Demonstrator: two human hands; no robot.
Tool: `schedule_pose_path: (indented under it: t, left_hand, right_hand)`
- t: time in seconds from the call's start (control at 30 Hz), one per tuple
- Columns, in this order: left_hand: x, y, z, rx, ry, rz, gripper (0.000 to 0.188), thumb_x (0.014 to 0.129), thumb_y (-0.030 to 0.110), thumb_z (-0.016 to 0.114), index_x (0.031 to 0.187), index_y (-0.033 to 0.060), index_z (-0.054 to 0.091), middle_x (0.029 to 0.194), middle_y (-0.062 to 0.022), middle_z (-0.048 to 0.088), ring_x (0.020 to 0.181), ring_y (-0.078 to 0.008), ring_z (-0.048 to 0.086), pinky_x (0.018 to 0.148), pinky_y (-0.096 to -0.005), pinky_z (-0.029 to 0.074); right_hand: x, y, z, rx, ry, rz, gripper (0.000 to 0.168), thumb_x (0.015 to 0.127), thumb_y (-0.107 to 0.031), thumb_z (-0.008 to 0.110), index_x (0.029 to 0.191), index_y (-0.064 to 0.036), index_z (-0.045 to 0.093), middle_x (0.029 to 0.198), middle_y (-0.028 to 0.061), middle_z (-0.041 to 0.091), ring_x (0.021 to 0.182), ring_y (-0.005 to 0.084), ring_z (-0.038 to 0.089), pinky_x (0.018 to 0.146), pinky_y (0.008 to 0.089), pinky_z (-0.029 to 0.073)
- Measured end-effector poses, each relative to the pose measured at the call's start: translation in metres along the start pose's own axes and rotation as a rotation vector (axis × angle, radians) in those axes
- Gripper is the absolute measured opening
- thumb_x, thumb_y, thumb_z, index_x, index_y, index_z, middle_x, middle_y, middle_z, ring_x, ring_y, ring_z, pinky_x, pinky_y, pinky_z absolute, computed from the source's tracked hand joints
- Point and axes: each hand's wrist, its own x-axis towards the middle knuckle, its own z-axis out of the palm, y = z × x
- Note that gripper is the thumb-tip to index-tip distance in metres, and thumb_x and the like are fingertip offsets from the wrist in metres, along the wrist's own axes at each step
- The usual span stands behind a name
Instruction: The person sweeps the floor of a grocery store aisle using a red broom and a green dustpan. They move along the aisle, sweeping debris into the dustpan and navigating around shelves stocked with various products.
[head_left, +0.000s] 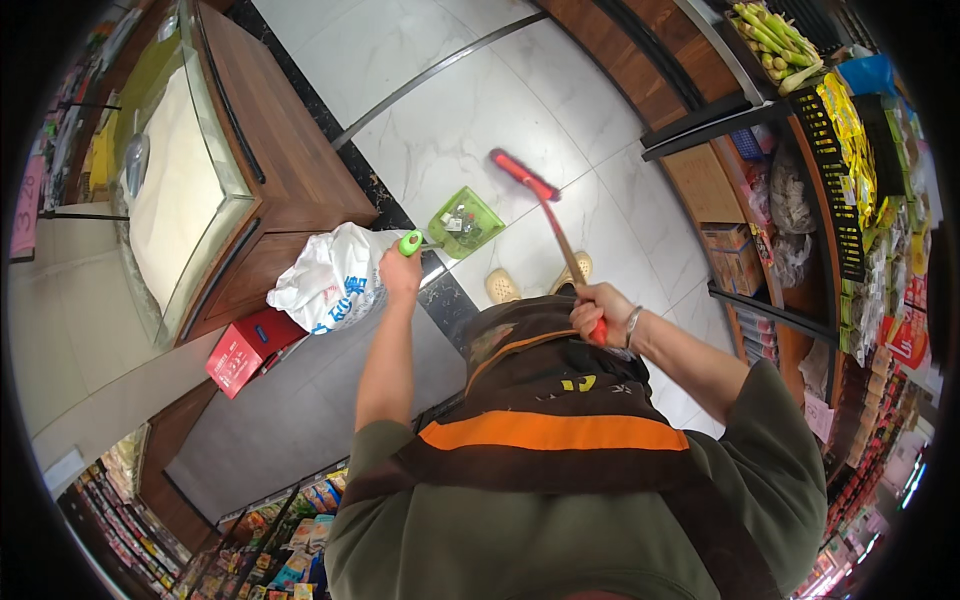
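Observation:
My left hand (401, 271) grips the green handle end (410, 242) of a dustpan. The green plastic dustpan pan (469, 223) rests at the tiled floor, with dark and pale bits of litter (463, 221) inside. In my right hand (602, 309) is the stick of a red broom (559, 232), its red grip end showing below my fingers. The broom head (523, 175) lies beyond the pan and to its right, apart from it. Its bristles look blurred.
A white printed sack (341, 277) stands beside my left hand, against a wooden bin (277, 112) holding white grain or powder (180, 195). A red box (251, 349) sits near it. Shelving with cartons (731, 255) and packaged goods (847, 150) lines the right. My beige clogs (502, 286) stand below the pan.

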Motion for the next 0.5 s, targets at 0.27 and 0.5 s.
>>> schedule_pose_path:
  t: [0.27, 0.5]
  left_hand:
    - [0.01, -0.003, 0.007, -0.086, 0.108, -0.002, 0.03, 0.074, 0.031, 0.061, 0.09, 0.0063, 0.064, 0.08, -0.0203, 0.061, 0.079, -0.0367, 0.059, 0.07, -0.042, 0.046]
    - [0.021, 0.024, 0.012, -0.077, 0.12, -0.137, 0.029, 0.074, 0.031, 0.063, 0.094, 0.01, 0.063, 0.083, -0.0193, 0.061, 0.081, -0.0363, 0.059, 0.071, -0.0444, 0.046]
  right_hand:
    - [-0.093, -0.033, 0.018, 0.188, -0.221, 0.064, 0.028, 0.09, -0.027, 0.046, 0.073, -0.006, 0.039, 0.05, -0.0072, 0.033, 0.035, -0.001, 0.031, 0.029, 0.0132, 0.028]
    - [-0.074, -0.101, 0.049, -0.442, 0.1, -0.096, 0.026, 0.09, -0.03, 0.044, 0.075, -0.01, 0.036, 0.051, -0.0078, 0.028, 0.035, 0.0003, 0.025, 0.03, 0.0153, 0.022]
